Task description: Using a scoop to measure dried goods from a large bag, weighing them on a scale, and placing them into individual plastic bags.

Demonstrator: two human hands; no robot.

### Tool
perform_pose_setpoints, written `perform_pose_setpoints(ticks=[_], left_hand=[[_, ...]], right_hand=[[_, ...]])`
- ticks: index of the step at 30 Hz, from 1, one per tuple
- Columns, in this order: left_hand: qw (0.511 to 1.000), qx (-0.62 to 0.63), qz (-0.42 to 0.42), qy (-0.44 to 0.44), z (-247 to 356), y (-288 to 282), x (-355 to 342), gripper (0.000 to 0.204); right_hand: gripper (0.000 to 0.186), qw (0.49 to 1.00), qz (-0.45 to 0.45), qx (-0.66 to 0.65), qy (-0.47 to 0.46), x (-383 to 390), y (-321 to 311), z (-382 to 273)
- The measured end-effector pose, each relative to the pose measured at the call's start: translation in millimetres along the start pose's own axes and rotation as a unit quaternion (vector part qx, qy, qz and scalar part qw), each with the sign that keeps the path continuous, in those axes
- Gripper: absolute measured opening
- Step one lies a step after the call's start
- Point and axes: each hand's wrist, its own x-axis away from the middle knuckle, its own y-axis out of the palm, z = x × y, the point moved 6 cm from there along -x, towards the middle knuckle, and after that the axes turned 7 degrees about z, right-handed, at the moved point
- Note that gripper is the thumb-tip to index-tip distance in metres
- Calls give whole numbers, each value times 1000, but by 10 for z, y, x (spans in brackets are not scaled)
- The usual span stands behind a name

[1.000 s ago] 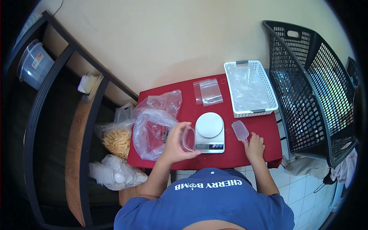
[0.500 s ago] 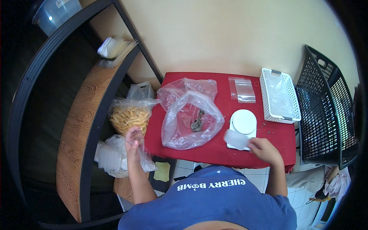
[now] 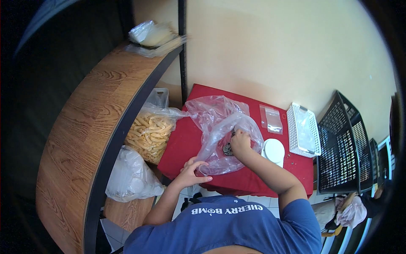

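On the red-covered table, a large clear plastic bag (image 3: 220,166) lies with its mouth spread. Inside it is a small heap of dark-and-pale striped bits (image 3: 227,149), too small to name. My right hand (image 3: 241,143) reaches into the bag beside the heap, fingers curled and partly hidden, so what they hold does not show. At the bag's near left edge, my left hand (image 3: 189,172) has its thumb and fingers around clear plastic. Whether that is the big bag's edge or a smaller bag, I cannot tell. A white kitchen scale (image 3: 274,151) stands right of the bag, partly behind my forearm.
Flat clear bags (image 3: 271,120) and a white basket (image 3: 302,131) lie at the back right. Black crates (image 3: 344,146) stand beyond. To the left are a wooden shelf (image 3: 95,110), a bag of yellowish pieces (image 3: 150,135) and a white-filled bag (image 3: 133,178).
My right hand has left the scale and gone into the large bag. My left hand has moved right, from beside the shelf to the bag's edge. The view has shifted left.
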Motion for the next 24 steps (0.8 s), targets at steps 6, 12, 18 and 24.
perform_pose_setpoints(ticks=[6, 12, 18, 24], left_hand=[[985, 131, -42, 101, -72, -63, -101, 57], [966, 213, -41, 139, -13, -97, -157, 57], [954, 250, -22, 167, 109, -63, -166, 57], [930, 316, -52, 180, 51, -64, -47, 68]], right_hand=[[20, 996, 2, -82, -19, 418, -243, -224], [19, 990, 91, -95, 50, -49, -176, 70], [21, 991, 61, -113, 49, -252, 191, 60], [38, 989, 44, -142, -1, 661, -208, -189]])
